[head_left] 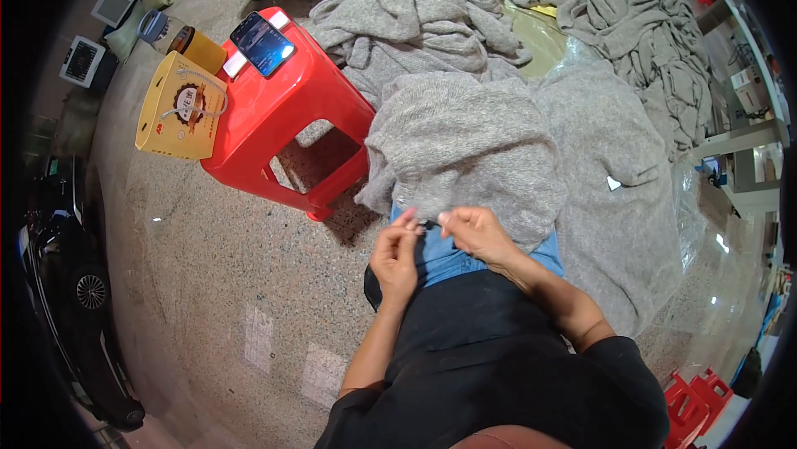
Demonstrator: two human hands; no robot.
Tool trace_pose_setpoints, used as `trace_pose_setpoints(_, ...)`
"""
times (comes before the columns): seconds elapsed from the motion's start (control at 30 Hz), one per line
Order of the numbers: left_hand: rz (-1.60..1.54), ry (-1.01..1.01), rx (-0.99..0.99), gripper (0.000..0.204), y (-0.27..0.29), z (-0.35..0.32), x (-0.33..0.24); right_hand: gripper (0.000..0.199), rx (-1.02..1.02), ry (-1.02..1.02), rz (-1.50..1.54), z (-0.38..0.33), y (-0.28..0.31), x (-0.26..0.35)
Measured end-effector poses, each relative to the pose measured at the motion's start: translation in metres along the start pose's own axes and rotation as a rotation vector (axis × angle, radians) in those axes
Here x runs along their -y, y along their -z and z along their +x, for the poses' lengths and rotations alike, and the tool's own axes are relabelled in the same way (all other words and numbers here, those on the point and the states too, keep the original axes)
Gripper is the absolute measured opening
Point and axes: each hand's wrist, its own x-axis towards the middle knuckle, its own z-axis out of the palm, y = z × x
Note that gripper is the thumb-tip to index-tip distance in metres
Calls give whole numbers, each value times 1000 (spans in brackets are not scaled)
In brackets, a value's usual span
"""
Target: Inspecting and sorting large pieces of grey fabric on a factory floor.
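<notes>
Some fuzzy grey knit (465,129) lay in rounded folds across blue denim (436,260). The left hand (394,258) and right hand (480,235) hung close together by its near edge, fingers curled; I could not tell whether they pinched anything. A glossy red plastic stool (249,150) stood to the left.

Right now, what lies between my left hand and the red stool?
In the head view, a stretch of speckled floor, darkened by shadow, lies between your left hand and the red stool.
</notes>
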Motion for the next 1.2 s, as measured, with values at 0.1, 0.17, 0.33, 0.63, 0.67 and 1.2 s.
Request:
trace_pose_setpoints(0.1, -232, 130, -241, 6, 7, 23, 0, 26, -169, 261, 77, -3, 9, 16)
trace_pose_setpoints(0.17, -276, 167, -236, 6, 18, 37, -1, 28, -215, 451, -276, -4, 20, 21)
trace_pose_setpoints(0.33, -326, 200, -187, 8, 29, 61, 9, 44, -190, 523, -948, -20, 21, 15)
trace_pose_setpoints(0.63, -330, 217, -220, 7, 19, 71, 7, 17, -35, 164, -49, 4, 25, 2)
trace_pose_setpoints(0.67, -307, 184, -245, 7, 16, 69, 6, 18, -24, 165, -4, 5, 25, 4)
trace_pose_setpoints(1.2, 398, -207, 79, 27, 8, 51, -1, 9, -165, -101, 314, 10, 29, -3)
